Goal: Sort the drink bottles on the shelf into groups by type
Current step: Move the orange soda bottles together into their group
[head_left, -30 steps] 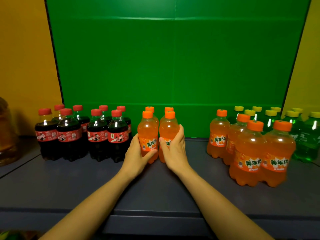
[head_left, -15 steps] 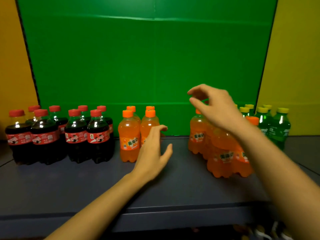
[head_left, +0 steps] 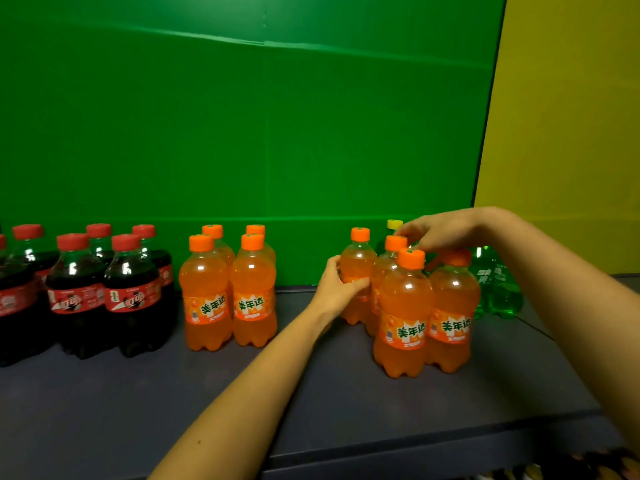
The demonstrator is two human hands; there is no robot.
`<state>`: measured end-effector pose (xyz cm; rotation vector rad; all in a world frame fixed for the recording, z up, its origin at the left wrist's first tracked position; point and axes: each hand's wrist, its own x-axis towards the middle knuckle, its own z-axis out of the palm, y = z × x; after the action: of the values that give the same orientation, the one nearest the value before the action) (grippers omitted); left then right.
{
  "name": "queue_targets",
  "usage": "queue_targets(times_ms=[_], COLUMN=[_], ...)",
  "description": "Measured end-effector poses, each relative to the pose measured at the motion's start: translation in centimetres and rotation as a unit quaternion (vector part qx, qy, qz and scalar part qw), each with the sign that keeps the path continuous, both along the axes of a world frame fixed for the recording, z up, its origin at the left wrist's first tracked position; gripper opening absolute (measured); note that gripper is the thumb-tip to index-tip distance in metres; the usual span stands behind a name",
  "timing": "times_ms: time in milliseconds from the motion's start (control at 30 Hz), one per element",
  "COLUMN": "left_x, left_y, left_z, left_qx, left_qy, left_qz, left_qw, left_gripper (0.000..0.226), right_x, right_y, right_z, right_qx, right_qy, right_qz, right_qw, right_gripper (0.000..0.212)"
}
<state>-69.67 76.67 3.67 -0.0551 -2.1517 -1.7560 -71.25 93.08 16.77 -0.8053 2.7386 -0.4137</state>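
Since half a second ago my left hand (head_left: 337, 287) has left the middle of the shelf (head_left: 311, 403) and crossed to the right-hand cluster of orange bottles (head_left: 405, 317). My right hand (head_left: 446, 230) is over the caps there, as before.

Behind everything stands the green back panel (head_left: 242, 133), with a yellow panel (head_left: 571, 116) to its right. The dark grey shelf carries all the bottles upright. At the far left the cola bottles (head_left: 79, 292), red-capped and red-labelled, stand packed together, partly cut off by the edge of view. Just beside them are four orange bottles (head_left: 228, 292) in a tight two-by-two block. Well apart from those, across a gap, is the right-hand cluster, four more orange bottles touching one another. Behind and to the right of it are the green bottles (head_left: 498, 289), mostly hidden by my right forearm. One yellow cap (head_left: 394, 224) shows above the orange ones.

My left hand wraps the rear-left orange bottle (head_left: 358, 261) of that cluster at its middle, fingers curled round it. My right hand arches over the cluster from above. Its fingers bend down at the orange cap (head_left: 396, 242) of the rear-right bottle, and its thumb points down beside the front-right bottle's cap. I cannot tell whether it has hold of anything.
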Motion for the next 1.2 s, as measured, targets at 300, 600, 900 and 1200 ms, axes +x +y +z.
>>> queue_targets(times_ms=[300, 600, 900, 1200], left_x=[0.0, 0.5, 0.7, 0.3], left_y=[-2.9, -4.6, -4.5, -4.5], left_z=[0.5, 0.6, 3.2, 7.5], left_qx=[-0.043, -0.155, -0.224, -0.416], left_qy=[-0.033, 0.006, 0.068, -0.062], left_qz=[0.059, 0.19, 0.223, 0.226], left_qw=[0.997, 0.97, 0.946, 0.879], left_gripper=[0.065, 0.078, 0.061, 0.058], right_x=[-2.6, -4.1, -5.4, -5.9], right_y=[-1.4, -5.2, -7.8, -9.3], right_z=[0.0, -0.4, -1.2, -0.8], right_qx=[0.048, 0.025, 0.002, 0.008], right_qy=[-0.001, 0.019, 0.025, -0.009], right_qz=[0.073, 0.069, 0.046, 0.034], right_qw=[0.996, 0.997, 0.999, 0.999], right_gripper=[0.041, 0.042, 0.057, 0.038])
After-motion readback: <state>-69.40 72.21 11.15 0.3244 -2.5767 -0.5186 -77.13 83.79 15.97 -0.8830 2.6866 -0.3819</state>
